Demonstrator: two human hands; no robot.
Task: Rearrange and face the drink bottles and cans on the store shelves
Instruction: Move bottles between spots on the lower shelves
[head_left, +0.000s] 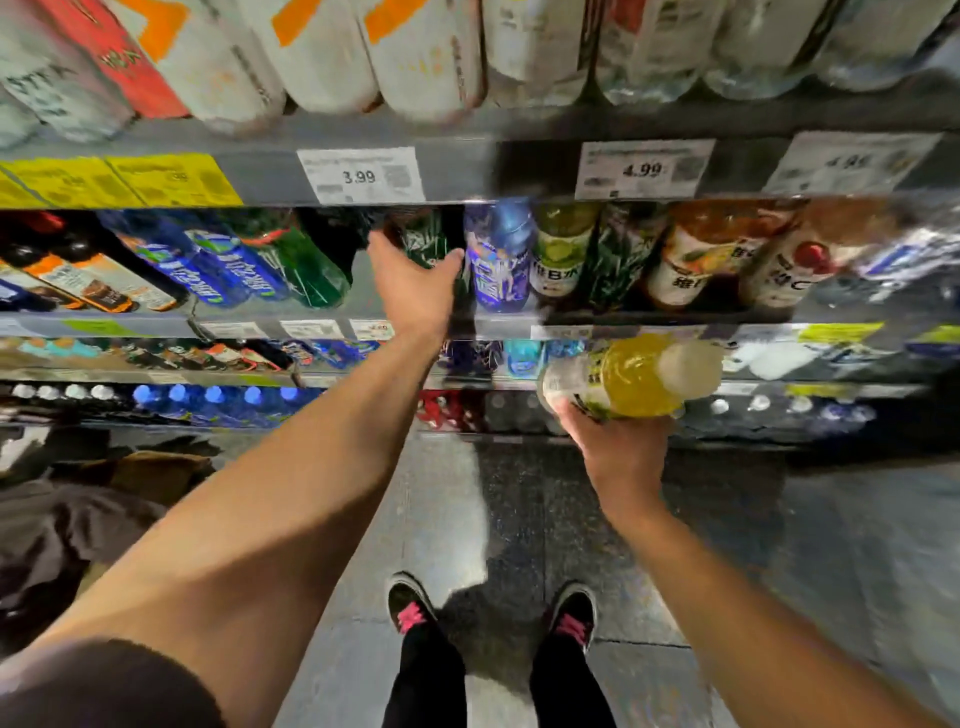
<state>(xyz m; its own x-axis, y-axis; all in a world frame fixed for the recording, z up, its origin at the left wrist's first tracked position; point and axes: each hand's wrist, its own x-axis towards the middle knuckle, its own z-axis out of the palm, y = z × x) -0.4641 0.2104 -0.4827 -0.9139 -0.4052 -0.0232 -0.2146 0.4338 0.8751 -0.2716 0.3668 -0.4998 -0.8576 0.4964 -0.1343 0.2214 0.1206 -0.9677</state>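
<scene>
We are mid-restock: our left hand curls around a dark green bottle on the middle shelf, at twelve o'clock. Our right hand grips a yellow drink bottle at two o'clock, off the shelf. Next, we judge, it needs a cleared slot.

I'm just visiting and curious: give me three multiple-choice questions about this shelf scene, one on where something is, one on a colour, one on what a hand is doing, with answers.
1. Where does the left hand reach?
A. To the floor
B. Into the shelf row under the 3.99 price tag
C. To the top shelf

2. What colour is the drink in the bottle held off the shelf?
A. Yellow
B. Red
C. Black

3. What is the right hand doing?
A. Hanging empty
B. Pressing a price tag
C. Gripping the bottle

Answers:
1 B, its fingers are at a dark green bottle there.
2 A, the liquid shows yellow.
3 C, its fingers wrap the bottle's lower end.
</scene>
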